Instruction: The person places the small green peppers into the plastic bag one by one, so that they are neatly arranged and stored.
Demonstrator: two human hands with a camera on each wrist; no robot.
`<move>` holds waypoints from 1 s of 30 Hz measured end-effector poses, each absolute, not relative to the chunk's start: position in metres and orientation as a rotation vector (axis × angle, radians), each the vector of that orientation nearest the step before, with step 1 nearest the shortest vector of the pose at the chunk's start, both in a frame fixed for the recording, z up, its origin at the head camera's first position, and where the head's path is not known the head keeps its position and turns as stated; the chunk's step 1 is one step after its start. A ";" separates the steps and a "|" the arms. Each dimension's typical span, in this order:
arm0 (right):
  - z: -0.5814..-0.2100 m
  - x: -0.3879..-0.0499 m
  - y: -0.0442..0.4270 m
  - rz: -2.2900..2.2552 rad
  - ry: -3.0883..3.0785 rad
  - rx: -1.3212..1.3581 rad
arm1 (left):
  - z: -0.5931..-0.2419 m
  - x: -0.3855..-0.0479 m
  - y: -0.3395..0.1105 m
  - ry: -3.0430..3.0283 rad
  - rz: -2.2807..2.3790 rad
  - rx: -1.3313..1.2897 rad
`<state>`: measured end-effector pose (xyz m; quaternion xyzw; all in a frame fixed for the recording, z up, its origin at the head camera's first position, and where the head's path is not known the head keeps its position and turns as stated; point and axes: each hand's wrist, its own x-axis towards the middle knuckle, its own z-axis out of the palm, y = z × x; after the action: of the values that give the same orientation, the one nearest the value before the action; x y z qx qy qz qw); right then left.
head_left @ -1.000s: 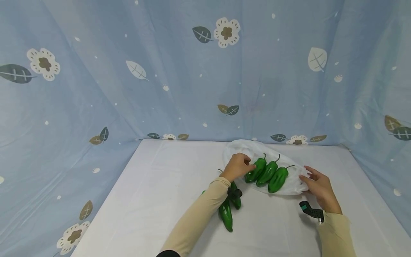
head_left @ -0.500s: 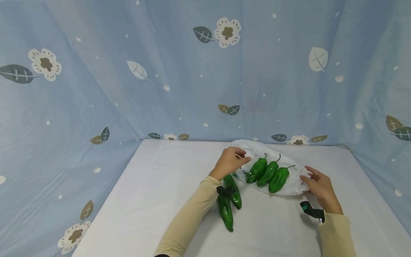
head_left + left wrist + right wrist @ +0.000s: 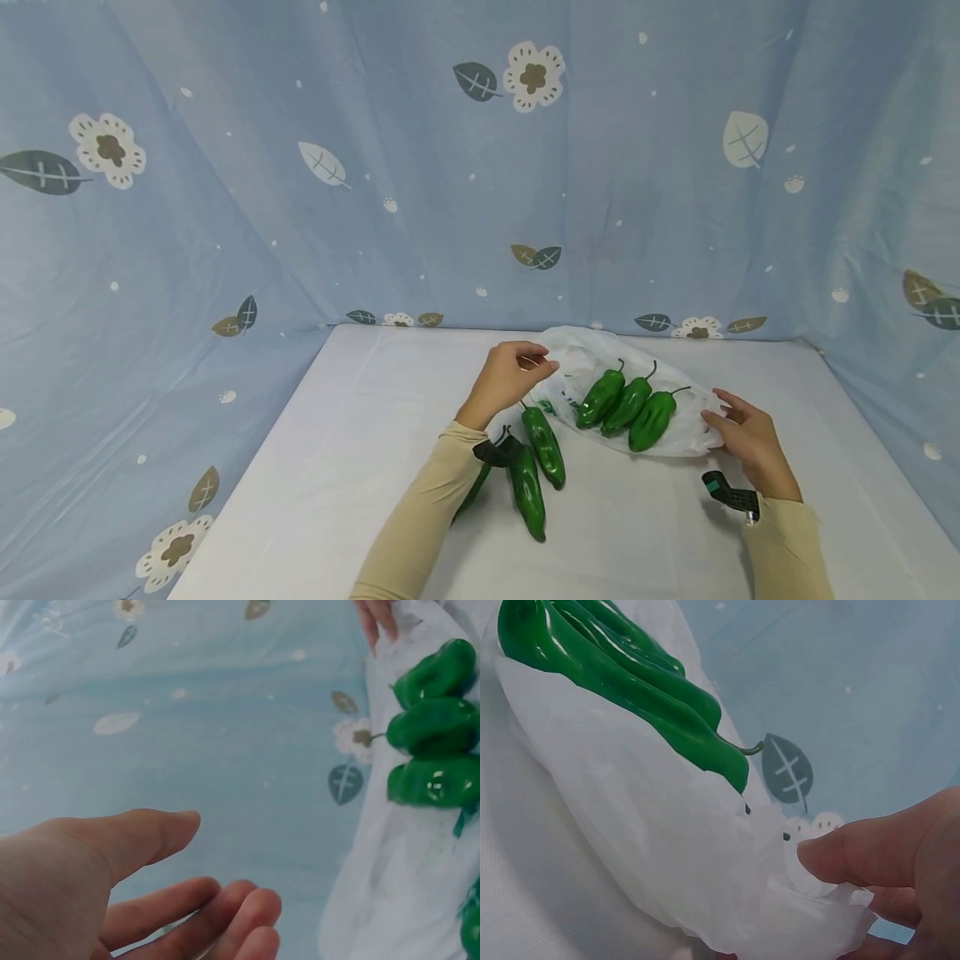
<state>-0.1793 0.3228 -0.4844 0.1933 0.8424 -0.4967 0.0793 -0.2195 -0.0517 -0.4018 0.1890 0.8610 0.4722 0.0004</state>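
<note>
Three green peppers [image 3: 627,406] lie side by side on a white plastic bag [image 3: 686,433], stems pointing away from me. My right hand [image 3: 750,437] pinches the bag's right end between thumb and fingers, the crumpled film [image 3: 810,926] showing there in the right wrist view. Just beyond the bag's left end hovers my left hand [image 3: 508,382], its fingers loosely bent and holding nothing, as the left wrist view confirms. Beneath and beside the left wrist lie more green peppers: one [image 3: 544,447] near the bag, another [image 3: 528,496] closer to me, and a third [image 3: 474,490] partly hidden by the forearm.
All of this rests on a white-covered table [image 3: 360,417]. Behind it hangs a blue curtain [image 3: 420,167] with flowers and leaves. A black wrist camera [image 3: 729,493] is strapped at the right sleeve, and another [image 3: 497,452] at the left.
My left hand has drawn away leftward from the leftmost pepper on the bag, uncovering the loose peppers and the bag's left end. The right hand and the bag stay where they were.
</note>
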 end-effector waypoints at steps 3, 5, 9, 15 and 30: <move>-0.484 -0.179 0.324 -1.478 2.529 0.568 | -0.402 -0.219 -0.061 2.721 1.498 0.593; -0.484 -0.179 0.325 -1.475 2.536 0.564 | -0.402 -0.218 -0.067 2.723 1.514 0.586; -0.486 -0.179 0.326 -1.476 2.549 0.568 | -0.400 -0.214 -0.077 2.718 1.547 0.556; -0.487 -0.180 0.329 -1.454 2.554 0.566 | -0.397 -0.206 -0.090 2.728 1.562 0.506; -0.486 -0.182 0.327 -1.446 2.546 0.579 | -0.398 -0.181 -0.125 2.736 1.690 0.316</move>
<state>-0.1821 0.3267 -0.4862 0.1935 0.8504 -0.4830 0.0782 -0.1812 -0.1255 -0.3984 0.0978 0.8459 0.5224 -0.0447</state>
